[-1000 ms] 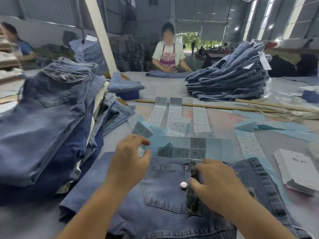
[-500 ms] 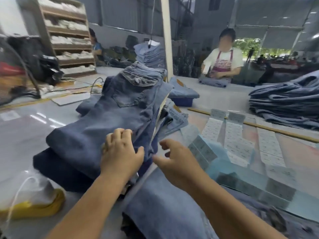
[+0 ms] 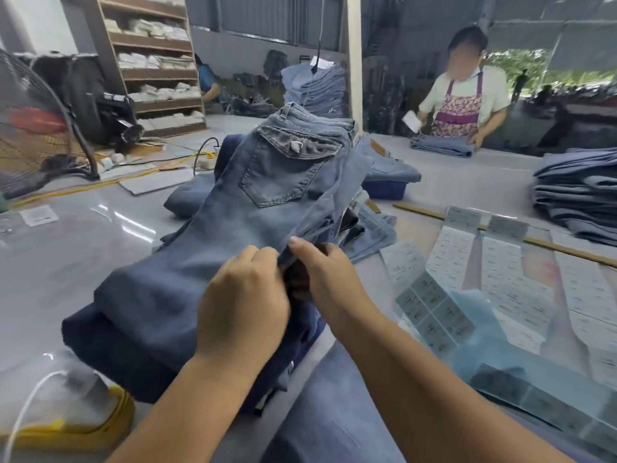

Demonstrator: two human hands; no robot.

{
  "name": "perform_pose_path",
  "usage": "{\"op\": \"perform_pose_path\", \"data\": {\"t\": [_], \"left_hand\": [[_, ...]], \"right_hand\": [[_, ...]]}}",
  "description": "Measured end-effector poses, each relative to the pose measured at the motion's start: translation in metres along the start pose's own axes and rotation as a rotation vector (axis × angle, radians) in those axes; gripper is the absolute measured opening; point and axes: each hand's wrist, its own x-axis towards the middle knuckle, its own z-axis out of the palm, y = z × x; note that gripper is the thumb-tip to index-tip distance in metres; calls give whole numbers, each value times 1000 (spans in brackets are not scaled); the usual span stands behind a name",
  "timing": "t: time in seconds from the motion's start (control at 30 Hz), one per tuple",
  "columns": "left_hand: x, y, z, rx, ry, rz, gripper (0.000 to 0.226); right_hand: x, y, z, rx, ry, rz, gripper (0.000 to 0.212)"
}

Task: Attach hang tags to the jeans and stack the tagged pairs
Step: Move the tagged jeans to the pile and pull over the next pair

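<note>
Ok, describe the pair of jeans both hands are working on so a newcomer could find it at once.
Start at the tall stack of folded jeans on the grey table, left of the label strips. The top pair is the one, with the left hand and right hand pinching its near edge. Unlike the darker navy pairs beneath, it is mid-blue and shows a flapped back pocket.

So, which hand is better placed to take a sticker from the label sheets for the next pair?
The right hand, probably. The label sheets lie on its side of the table, while the left hand rests over the jeans stack. Both now pinch a fold, so it must release first.
</note>
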Motion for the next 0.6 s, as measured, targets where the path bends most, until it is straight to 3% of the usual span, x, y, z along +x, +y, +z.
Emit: {"op": "perform_pose_path", "data": {"t": [0.1, 0.17, 0.23, 0.3, 0.4, 0.5, 0.6], "left_hand": [[-8, 24, -9, -92, -29, 129, 26], [-11, 31, -7, -147, -94, 177, 25], [-11, 28, -3, -248, -218, 157, 17], [-9, 23, -5, -357, -265, 67, 27], [-1, 13, -6, -164, -211, -125, 46], [3, 2, -3, -38, -382, -343, 67], [-7, 5, 4, -47, -546, -380, 87]], "right_hand": [[3, -3, -7, 228, 14, -66, 46], [-3, -7, -17, 255, 33, -65, 13], [-11, -8, -31, 224, 84, 37, 16], [-20, -9, -41, 214, 97, 69, 6], [-42, -19, -52, 227, 132, 21, 26], [-78, -21, -58, 219, 205, -14, 24], [-126, -13, -61, 188, 239, -69, 29]]}}
